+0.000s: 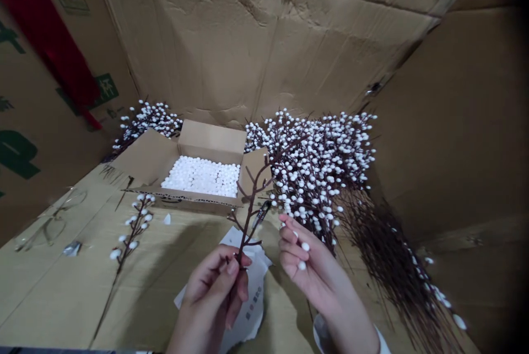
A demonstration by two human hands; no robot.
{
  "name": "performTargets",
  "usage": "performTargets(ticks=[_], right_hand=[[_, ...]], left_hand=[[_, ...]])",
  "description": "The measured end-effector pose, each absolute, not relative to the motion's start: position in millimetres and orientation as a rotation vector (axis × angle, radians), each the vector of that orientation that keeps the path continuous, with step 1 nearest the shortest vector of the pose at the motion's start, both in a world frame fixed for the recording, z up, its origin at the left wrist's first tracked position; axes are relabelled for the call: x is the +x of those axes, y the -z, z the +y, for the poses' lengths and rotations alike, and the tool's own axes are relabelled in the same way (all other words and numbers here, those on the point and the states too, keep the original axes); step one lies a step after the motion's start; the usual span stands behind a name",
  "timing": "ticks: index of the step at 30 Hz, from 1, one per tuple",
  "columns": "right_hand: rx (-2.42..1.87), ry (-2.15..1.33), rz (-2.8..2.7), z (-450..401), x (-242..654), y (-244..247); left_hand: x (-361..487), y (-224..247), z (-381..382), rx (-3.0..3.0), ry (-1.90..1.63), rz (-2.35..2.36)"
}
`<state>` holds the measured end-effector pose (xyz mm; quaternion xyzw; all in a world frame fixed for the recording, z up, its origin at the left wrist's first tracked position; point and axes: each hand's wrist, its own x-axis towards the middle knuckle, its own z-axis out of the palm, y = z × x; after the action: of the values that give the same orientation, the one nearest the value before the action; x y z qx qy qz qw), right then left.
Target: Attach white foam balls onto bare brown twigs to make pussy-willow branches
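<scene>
A bare brown branch (249,213) with several side twigs stands upright in my left hand (219,288), its fingers pinched round the stem. To the right of the branch, my right hand (308,266) is curled with several small white balls (305,246) in its fingers and palm. Behind the branch sits an open cardboard box (210,134) filled with white foam balls (198,175). A torn piece of white paper (254,299) lies beneath my left hand. A dark pen-like object (261,214) shows just behind the branch.
Bunches of white-tipped branches (314,155) fill the back right, and another bunch (151,118) is behind the box. Bare stems (388,255) lie at the right. One finished-looking sprig (126,243), glasses (49,221) and crumpled foil (72,248) rest at the left. Cardboard walls (206,39) surround the table.
</scene>
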<state>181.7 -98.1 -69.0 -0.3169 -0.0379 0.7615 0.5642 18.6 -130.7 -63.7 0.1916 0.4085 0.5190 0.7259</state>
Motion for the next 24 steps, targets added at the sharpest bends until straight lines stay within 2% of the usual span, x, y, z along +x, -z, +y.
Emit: performTargets(ticks=[3, 10, 18, 24], right_hand=[[-0.731, -1.765, -0.082, -107, 181, 75], [-0.551, -2.035, 0.177, -101, 184, 105], [-0.627, -1.812, 0.124, -90, 204, 126], [-0.624, -1.782, 0.083, -87, 205, 126]], left_hand=[[22, 66, -130, 0.4, -1.172, 0.904], [25, 76, -127, 0.398, -1.213, 1.009], [27, 81, -124, 0.497, -1.196, 1.028], [30, 85, -124, 0.556, -1.168, 1.034]])
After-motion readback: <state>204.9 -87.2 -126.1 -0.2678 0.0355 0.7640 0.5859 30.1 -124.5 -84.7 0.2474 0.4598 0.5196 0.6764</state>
